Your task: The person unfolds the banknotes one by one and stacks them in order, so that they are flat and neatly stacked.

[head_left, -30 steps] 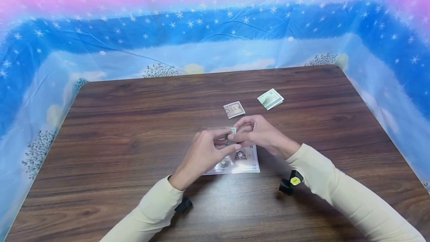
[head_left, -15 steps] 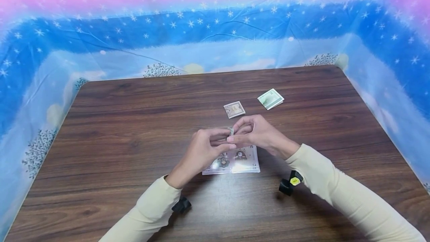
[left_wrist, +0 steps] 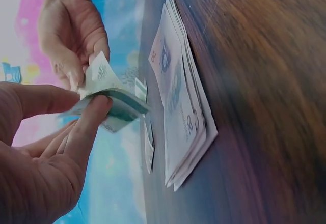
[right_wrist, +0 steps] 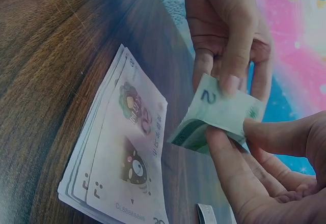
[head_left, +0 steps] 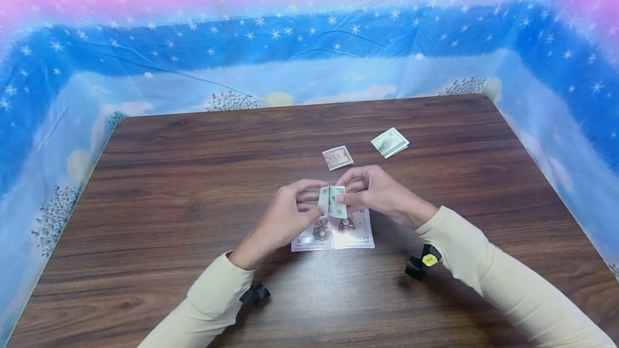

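Observation:
Between both hands, a small green banknote (head_left: 337, 203) with a crease down its middle is held above a pile of notes. My left hand (head_left: 285, 215) pinches its left part between thumb and fingers. On the other side, my right hand (head_left: 382, 194) grips the right part. In the right wrist view the green banknote (right_wrist: 224, 107) shows a printed "2" and a folded lower flap. Below lies the stack of pinkish notes (head_left: 355, 236), marked 20, flat on the table; the hands partly cover its far edge in the head view.
Beyond the hands lies a folded brownish note (head_left: 337, 158). Farther right rests a folded green note (head_left: 389, 142), its layers slightly apart. The brown wooden table (head_left: 169, 187) ends at a snowflake-patterned cloth (head_left: 309, 42) hung around its back and sides.
The green banknote was seen nearly edge-on between the fingers; now it is spread, with its creased face showing. My left hand has shifted slightly left, uncovering more of the stack.

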`<state>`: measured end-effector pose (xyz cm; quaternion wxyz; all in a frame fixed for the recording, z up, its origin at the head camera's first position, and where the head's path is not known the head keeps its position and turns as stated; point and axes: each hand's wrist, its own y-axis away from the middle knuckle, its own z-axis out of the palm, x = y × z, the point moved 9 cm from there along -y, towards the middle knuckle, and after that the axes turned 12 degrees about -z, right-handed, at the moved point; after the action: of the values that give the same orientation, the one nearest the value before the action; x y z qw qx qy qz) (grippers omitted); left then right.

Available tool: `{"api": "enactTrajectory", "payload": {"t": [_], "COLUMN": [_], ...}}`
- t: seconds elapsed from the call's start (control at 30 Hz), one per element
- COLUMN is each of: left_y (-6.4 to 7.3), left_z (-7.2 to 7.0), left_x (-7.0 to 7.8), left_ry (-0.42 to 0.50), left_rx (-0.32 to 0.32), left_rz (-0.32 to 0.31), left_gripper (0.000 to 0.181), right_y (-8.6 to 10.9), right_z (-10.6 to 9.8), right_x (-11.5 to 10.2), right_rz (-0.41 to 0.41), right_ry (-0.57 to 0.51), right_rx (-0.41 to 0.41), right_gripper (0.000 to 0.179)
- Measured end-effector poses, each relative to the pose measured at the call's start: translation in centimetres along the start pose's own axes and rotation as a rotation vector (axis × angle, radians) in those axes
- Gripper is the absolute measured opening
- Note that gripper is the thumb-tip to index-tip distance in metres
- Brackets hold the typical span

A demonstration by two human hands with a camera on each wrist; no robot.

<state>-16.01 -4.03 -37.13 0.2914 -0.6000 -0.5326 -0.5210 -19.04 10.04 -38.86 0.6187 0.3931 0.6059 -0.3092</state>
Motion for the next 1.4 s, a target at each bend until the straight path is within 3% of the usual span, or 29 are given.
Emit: {"api": "enactTrajectory", "payload": {"t": [0.1, 0.33, 0.47, 0.63, 0.8, 0.93, 1.1, 1.4], "left_y": [0.2, 0.4, 0.6, 0.7, 0.5, 0.3, 0.0, -0.2], "left_z": [-0.7, -2.4, -3.0, -3.2, -3.0, -2.8, -2.5, -1.8], "left_x": [-0.2, -1.0, -1.5, -2.3, -3.0, -3.4, -3.6, -3.8], "left_ry": [-0.01, -0.169, -0.233, -0.277, -0.281, -0.348, -0.479, -0.559], "left_rx": [0.049, 0.143, 0.164, 0.132, 0.085, 0.076, 0.091, 0.085], "left_rz": [-0.014, -0.058, -0.082, -0.124, -0.18, -0.201, -0.186, -0.134], "left_gripper": [0.042, 0.027, 0.023, 0.026, 0.028, 0.028, 0.029, 0.027], "right_y": [0.2, 1.0, 1.4, 1.9, 2.0, 2.1, 2.0, 1.9], "right_z": [-0.5, -1.7, -2.4, -3.0, -2.8, -2.4, -2.2, -2.3], "right_x": [-0.1, 0.4, 1.0, 1.7, 2.2, 2.8, 3.2, 3.7], "right_rz": [0.004, 0.022, 0.048, 0.07, 0.042, 0.022, -0.001, 0.01], "right_ry": [0.022, 0.044, 0.084, 0.139, 0.179, 0.207, 0.26, 0.445], "right_rx": [0.007, 0.008, 0.027, 0.043, 0.024, -0.001, -0.02, -0.027], "right_gripper": [0.021, 0.023, 0.023, 0.021, 0.017, 0.014, 0.014, 0.019]}}
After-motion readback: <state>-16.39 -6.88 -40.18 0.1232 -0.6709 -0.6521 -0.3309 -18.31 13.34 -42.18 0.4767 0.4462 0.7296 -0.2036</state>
